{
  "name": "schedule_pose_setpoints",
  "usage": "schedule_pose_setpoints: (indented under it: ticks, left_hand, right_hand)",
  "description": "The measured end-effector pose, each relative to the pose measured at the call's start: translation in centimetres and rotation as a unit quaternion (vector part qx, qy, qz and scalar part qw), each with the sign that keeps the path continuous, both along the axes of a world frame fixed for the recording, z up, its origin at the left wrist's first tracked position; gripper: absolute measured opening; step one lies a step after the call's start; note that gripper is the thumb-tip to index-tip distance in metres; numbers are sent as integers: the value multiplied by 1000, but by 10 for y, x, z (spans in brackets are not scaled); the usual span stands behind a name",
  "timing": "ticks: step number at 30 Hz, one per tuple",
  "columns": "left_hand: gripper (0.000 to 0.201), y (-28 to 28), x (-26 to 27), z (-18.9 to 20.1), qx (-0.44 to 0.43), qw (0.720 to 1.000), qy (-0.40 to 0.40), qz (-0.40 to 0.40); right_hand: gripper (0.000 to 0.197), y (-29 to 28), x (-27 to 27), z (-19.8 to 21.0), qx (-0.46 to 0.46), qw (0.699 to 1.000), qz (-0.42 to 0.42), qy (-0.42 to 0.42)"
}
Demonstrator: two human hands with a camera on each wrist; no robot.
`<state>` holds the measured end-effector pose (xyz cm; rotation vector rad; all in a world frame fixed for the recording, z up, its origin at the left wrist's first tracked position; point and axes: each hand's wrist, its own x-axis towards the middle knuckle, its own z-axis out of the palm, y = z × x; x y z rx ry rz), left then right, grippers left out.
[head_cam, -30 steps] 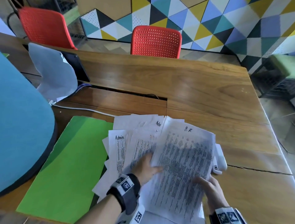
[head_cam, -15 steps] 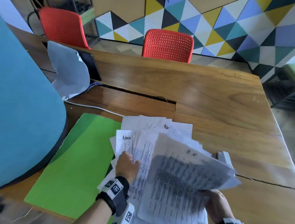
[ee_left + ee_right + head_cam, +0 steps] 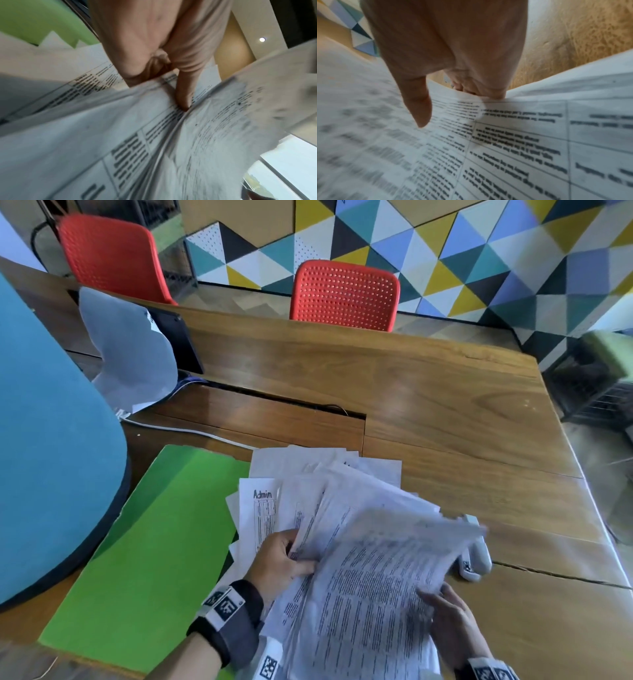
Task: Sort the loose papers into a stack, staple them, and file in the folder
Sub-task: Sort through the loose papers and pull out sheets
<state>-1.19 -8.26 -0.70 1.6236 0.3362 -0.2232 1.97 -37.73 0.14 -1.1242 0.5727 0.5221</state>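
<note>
Gripping papers (image 3: 370, 587): left hand (image 3: 279, 565), right hand (image 3: 452, 625); one folder (image 3: 147, 546), one stapler (image 3: 474, 556)

Folder (image 3: 144, 542): bright green, left of the papers (image 3: 359, 577). Papers: white with black print. Stapler (image 3: 476, 559), right of papers: white. Table (image 3: 428, 405): brown wood grain. Chairs (image 3: 344, 294) beyond papers: red, perforated. Wall (image 3: 445, 251): multicoloured triangles.

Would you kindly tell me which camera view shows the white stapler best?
The head view: the white stapler lies on the wooden table, partly behind the lifted printed sheet. Neither wrist view shows it; paper fills both.
</note>
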Motion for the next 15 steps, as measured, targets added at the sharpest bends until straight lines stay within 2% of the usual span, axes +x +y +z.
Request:
schedule_pose_setpoints:
  ticks: [2,3,6,7,9,11,13,15]
  left_hand:
    - [36,-3,2,5,12,1000,-18,5]
    - [36,-3,3,4,20,999,-22,15]
    - [31,-4,3,7,-2,999,19,45]
    - [28,-4,3,4,-8,997,38,61]
    - [11,-2,3,0,-16,993,77,83]
    - [27,1,4,-9,18,991,92,94]
    - [37,2,4,-13,50,990,79,108]
    - [37,0,4,-10,48,990,62,121]
  right_hand:
    - [43,1,-2,-5,-36,999,23,-9]
    - [47,0,1,-7,-10,1000,21,-17]
    - [51,-11,8,-21,-57,998,-5,-7]
    - [48,-8,5,-25,-56,998,-2,-6]
    - [34,-10,4,-32,-65,997,-47,-3]
    - [25,-12,4,-32,-46,997,-64,-23]
    - [32,-13,3,-33,-21,997,-66,-31]
    - [38,-13,4,-33,-30,997,-68,-21]
